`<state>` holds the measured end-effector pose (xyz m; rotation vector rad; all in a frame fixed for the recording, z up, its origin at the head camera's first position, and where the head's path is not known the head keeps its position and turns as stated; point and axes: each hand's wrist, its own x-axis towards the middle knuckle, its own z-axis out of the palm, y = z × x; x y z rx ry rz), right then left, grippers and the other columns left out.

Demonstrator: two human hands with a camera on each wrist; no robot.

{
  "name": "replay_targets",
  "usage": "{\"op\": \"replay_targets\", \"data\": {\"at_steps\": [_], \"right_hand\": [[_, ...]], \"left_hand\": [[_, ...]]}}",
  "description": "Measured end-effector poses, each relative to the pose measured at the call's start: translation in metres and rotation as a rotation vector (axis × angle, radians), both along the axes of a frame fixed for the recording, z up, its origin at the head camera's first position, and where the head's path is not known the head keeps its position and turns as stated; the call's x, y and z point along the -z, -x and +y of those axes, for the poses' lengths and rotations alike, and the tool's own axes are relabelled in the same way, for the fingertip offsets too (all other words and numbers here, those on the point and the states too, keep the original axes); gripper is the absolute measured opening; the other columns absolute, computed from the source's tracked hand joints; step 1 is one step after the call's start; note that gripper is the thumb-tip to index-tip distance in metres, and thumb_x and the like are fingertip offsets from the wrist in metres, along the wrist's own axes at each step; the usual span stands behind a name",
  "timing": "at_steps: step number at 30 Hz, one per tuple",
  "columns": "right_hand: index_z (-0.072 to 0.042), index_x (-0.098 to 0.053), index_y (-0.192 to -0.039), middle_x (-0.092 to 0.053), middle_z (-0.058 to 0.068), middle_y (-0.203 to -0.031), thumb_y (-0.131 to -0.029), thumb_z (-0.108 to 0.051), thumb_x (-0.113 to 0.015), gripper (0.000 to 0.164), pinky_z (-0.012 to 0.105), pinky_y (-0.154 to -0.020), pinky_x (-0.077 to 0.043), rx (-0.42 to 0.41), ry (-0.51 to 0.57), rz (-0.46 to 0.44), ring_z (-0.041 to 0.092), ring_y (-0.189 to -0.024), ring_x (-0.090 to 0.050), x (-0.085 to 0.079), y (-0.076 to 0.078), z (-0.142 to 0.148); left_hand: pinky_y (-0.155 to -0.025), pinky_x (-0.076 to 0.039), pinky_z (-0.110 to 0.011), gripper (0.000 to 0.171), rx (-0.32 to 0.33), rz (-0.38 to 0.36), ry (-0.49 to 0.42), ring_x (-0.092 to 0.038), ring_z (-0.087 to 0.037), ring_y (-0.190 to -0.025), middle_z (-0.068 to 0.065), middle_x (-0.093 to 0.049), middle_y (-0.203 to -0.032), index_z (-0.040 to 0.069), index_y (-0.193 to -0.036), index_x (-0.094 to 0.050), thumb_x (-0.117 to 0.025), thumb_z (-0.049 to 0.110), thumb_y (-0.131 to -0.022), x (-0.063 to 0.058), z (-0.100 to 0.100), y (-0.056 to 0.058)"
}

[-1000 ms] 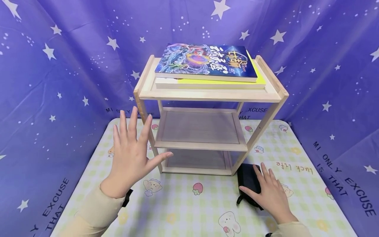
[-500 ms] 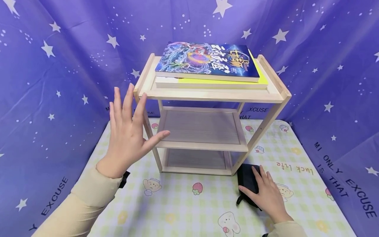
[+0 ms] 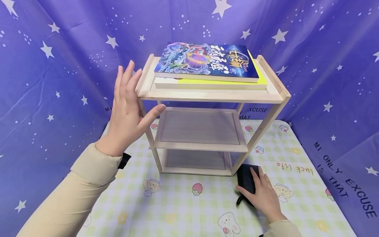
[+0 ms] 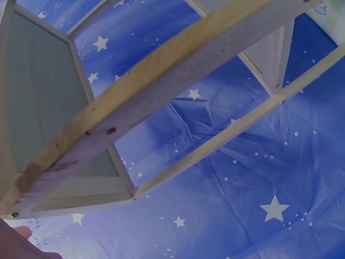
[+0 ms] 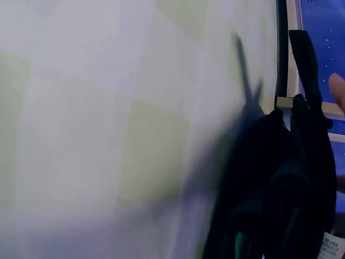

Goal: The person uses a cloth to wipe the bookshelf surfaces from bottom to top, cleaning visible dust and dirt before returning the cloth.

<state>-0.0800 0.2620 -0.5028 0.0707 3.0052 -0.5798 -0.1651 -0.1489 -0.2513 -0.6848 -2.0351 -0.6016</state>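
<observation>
My left hand is raised beside the left front corner of a pale wooden three-tier shelf. Its fingers are straight and its thumb points toward the shelf's front; contact with the corner is not certain. In the left wrist view, the shelf's side post crosses close to the camera, with a bit of the hand at the lower left. My right hand rests over a black zipped pouch on the table, fingers extended across it. The right wrist view shows the dark pouch with a strap loop.
On the shelf's top lie a blue illustrated book and, under it, a yellow-and-white book. The middle tier is grey. A checked tablecloth covers the table, and a purple starry curtain surrounds it.
My left hand has risen from in front of the shelf to its top left corner, its fingers drawing closer together. My right hand has shifted slightly left over the pouch.
</observation>
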Motion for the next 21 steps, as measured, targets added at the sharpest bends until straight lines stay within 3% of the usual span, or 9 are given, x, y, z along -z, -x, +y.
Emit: {"op": "replay_targets", "data": {"at_steps": [8, 13, 21], "right_hand": [[-0.003, -0.024, -0.155, -0.008, 0.037, -0.159, -0.083, -0.069, -0.062, 0.105, 0.072, -0.099, -0.037, 0.039, -0.008, 0.028, 0.06, -0.139, -0.022, 0.008, -0.001, -0.004], [-0.003, -0.021, -0.156, -0.004, 0.037, -0.159, -0.084, -0.067, -0.063, 0.105, 0.072, -0.093, -0.042, 0.061, -0.012, -0.006, 0.062, -0.136, -0.023, 0.012, 0.0, -0.006], [-0.002, -0.022, -0.156, -0.008, 0.037, -0.158, -0.085, -0.064, -0.063, 0.102, 0.07, -0.085, -0.046, 0.075, -0.038, 0.007, 0.063, -0.128, -0.036, 0.017, 0.0, -0.009]], "left_hand": [[-0.126, -0.013, -0.048, 0.073, 0.063, -0.005, -0.058, -0.016, -0.036, -0.152, -0.021, -0.032, -0.157, 0.004, -0.143, -0.035, -0.048, 0.058, -0.097, -0.006, -0.004, 0.016], [-0.126, -0.015, -0.043, 0.071, 0.143, -0.016, -0.104, -0.022, -0.03, -0.152, -0.019, -0.042, -0.152, 0.002, -0.139, -0.042, -0.049, 0.058, -0.097, -0.009, -0.003, 0.024], [-0.123, -0.026, -0.039, 0.064, 0.27, -0.008, -0.225, -0.035, -0.025, -0.147, -0.019, -0.056, -0.141, -0.001, -0.132, -0.049, -0.055, 0.052, -0.096, -0.006, 0.002, 0.033]]}}
